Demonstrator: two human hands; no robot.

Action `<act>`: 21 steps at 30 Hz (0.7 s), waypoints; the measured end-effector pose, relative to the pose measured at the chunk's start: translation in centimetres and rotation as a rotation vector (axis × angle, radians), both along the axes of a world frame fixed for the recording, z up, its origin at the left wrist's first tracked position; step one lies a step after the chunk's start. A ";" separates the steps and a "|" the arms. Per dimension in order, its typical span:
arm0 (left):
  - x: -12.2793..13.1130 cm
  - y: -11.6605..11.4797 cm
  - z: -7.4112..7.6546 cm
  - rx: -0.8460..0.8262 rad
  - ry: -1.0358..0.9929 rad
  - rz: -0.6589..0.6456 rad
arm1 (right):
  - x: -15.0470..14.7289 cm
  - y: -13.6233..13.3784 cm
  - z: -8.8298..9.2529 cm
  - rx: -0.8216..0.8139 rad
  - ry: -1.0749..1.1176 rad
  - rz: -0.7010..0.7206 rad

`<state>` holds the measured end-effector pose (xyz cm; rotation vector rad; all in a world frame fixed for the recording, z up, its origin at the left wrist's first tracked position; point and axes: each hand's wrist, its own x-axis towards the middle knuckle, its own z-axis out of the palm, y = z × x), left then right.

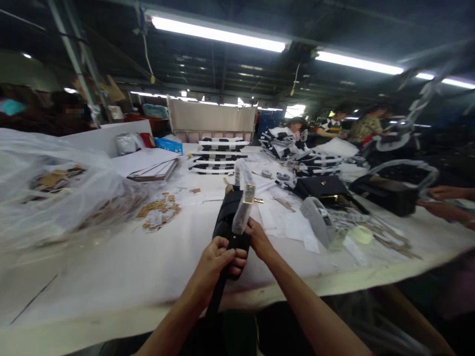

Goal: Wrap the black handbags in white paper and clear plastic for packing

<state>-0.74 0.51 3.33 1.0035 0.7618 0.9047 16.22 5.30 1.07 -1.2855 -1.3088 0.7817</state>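
A black handbag (227,213) lies tilted on the white table in front of me, its handle (243,207) wrapped in clear plastic and standing up. A gold-coloured metal piece shows beside the handle. My left hand (221,255) is closed on a black strap (217,291) at the near end of the bag, thumb on top. The strap hangs down past the table's front edge. My right hand (259,240) grips the bag's right side; its fingers are partly hidden behind the bag and handle.
Small brown tags (160,212) lie scattered to the left, beside a large clear plastic bag (55,198). Black-and-white wrapped bundles (218,155) are stacked at the back. A grey tape dispenser (317,222) and another black bag (319,187) stand right. A co-worker's hands (449,202) are at far right.
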 end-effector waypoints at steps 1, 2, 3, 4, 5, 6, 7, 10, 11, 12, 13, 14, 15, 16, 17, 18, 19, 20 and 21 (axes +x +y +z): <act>0.0 -0.2 -0.3 0.009 0.024 0.037 | -0.1 0.2 -0.1 0.004 0.025 -0.007; -0.2 -0.4 -0.6 0.015 0.062 0.071 | -0.1 0.3 -0.2 0.008 0.043 -0.019; -0.3 -0.6 -1.1 0.017 0.113 0.097 | -0.1 0.1 -0.5 0.014 0.051 -0.039; -0.6 -0.8 -1.7 0.013 0.170 0.108 | 0.2 -0.2 -0.9 0.023 0.053 -0.059; -0.9 -1.1 -2.4 0.000 0.226 0.100 | 0.5 -0.7 -1.3 0.030 0.047 -0.078; -1.2 -1.3 -3.0 -0.016 0.270 0.079 | 1.1 -1.4 -1.9 0.037 0.033 -0.100; -1.4 -1.5 -3.6 -0.031 0.295 0.054 | 2.0 -2.2 -2.6 0.042 0.007 -0.126; -2.0 -1.7 -4.7 -0.056 0.266 0.027 | 6.2 -4.9 -4.7 0.027 -0.139 -0.272; -2.1 -1.7 -4.9 -0.054 0.242 0.035 | 8.2 -5.8 -5.3 0.005 -0.199 -0.342; -2.1 -1.7 -5.1 -0.048 0.218 0.049 | 10.3 -6.7 -5.8 -0.029 -0.252 -0.408; -2.1 -1.6 -5.3 -0.042 0.198 0.062 | 12.4 -7.5 -6.3 -0.066 -0.298 -0.473; -2.1 -1.5 -5.5 -0.042 0.184 0.070 | 14.6 -8.1 -6.7 -0.097 -0.345 -0.530; -2.1 -1.5 -5.7 -0.049 0.176 0.069 | 16.6 -8.6 -7.1 -0.127 -0.391 -0.584; -2.1 -1.5 -5.9 -0.063 0.174 0.068 | 18.4 -9.0 -7.5 -0.153 -0.435 -0.630; -2.1 -1.5 -6.2 -0.080 0.176 0.071 | 19.9 -9.2 -7.9 -0.166 -0.473 -0.665; -2.0 -1.6 -6.5 -0.097 0.181 0.078 | 21.1 -9.2 -8.3 -0.173 -0.506 -0.687; -2.0 -1.7 -6.7 -0.107 0.186 0.095 | 21.9 -9.1 -8.7 -0.174 -0.537 -0.695; -1.9 -1.9 -7.0 -0.109 0.191 0.119 | 22.4 -8.9 -9.0 -0.174 -0.566 -0.695; -1.9 -2.2 -7.1 -0.105 0.194 0.142 | 22.6 -8.7 -9.3 -0.177 -0.594 -0.690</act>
